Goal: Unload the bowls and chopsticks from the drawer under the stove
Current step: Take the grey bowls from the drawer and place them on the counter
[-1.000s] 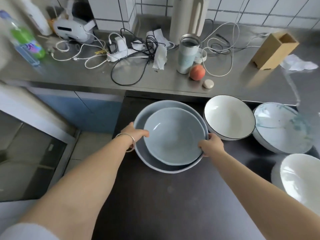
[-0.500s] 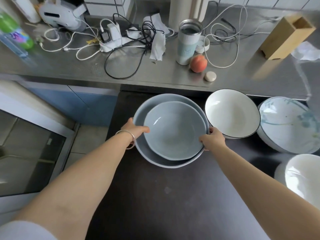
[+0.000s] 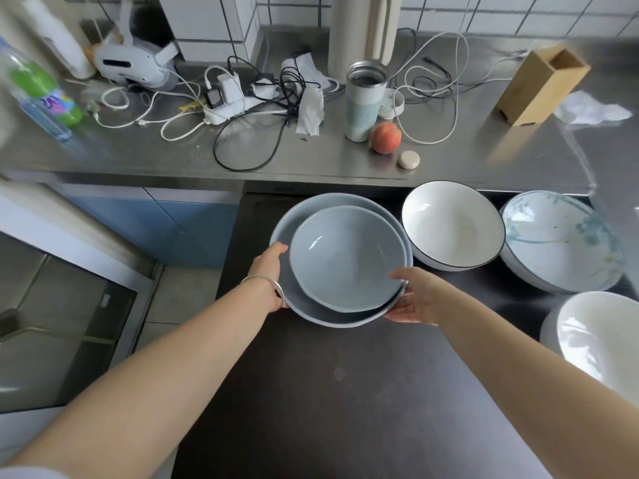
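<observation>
Two grey-blue bowls are nested: a small one (image 3: 345, 257) inside a large one (image 3: 313, 311). The stack sits over the dark stove top (image 3: 345, 392). My left hand (image 3: 268, 271) grips the large bowl's left rim, thumb on top. My right hand (image 3: 415, 299) holds the lower right rim, fingers spread under it. To the right stand a white bowl with a black rim (image 3: 453, 226), a white bowl with a blue-green pattern (image 3: 560, 240) and a plain white bowl (image 3: 601, 337) at the frame's right edge. No chopsticks or drawer are visible.
The steel counter (image 3: 138, 157) behind holds tangled cables (image 3: 249, 108), a power strip, a tumbler (image 3: 363, 102), a peach (image 3: 385, 138), a wooden block (image 3: 543, 84), a tall jug and a plastic bottle (image 3: 38, 95). A glass-fronted appliance (image 3: 62, 323) stands below left.
The nested bowls have shifted slightly toward me and now look tilted. My right hand has slid from the right rim to underneath the lower right edge. The left hand keeps its grip.
</observation>
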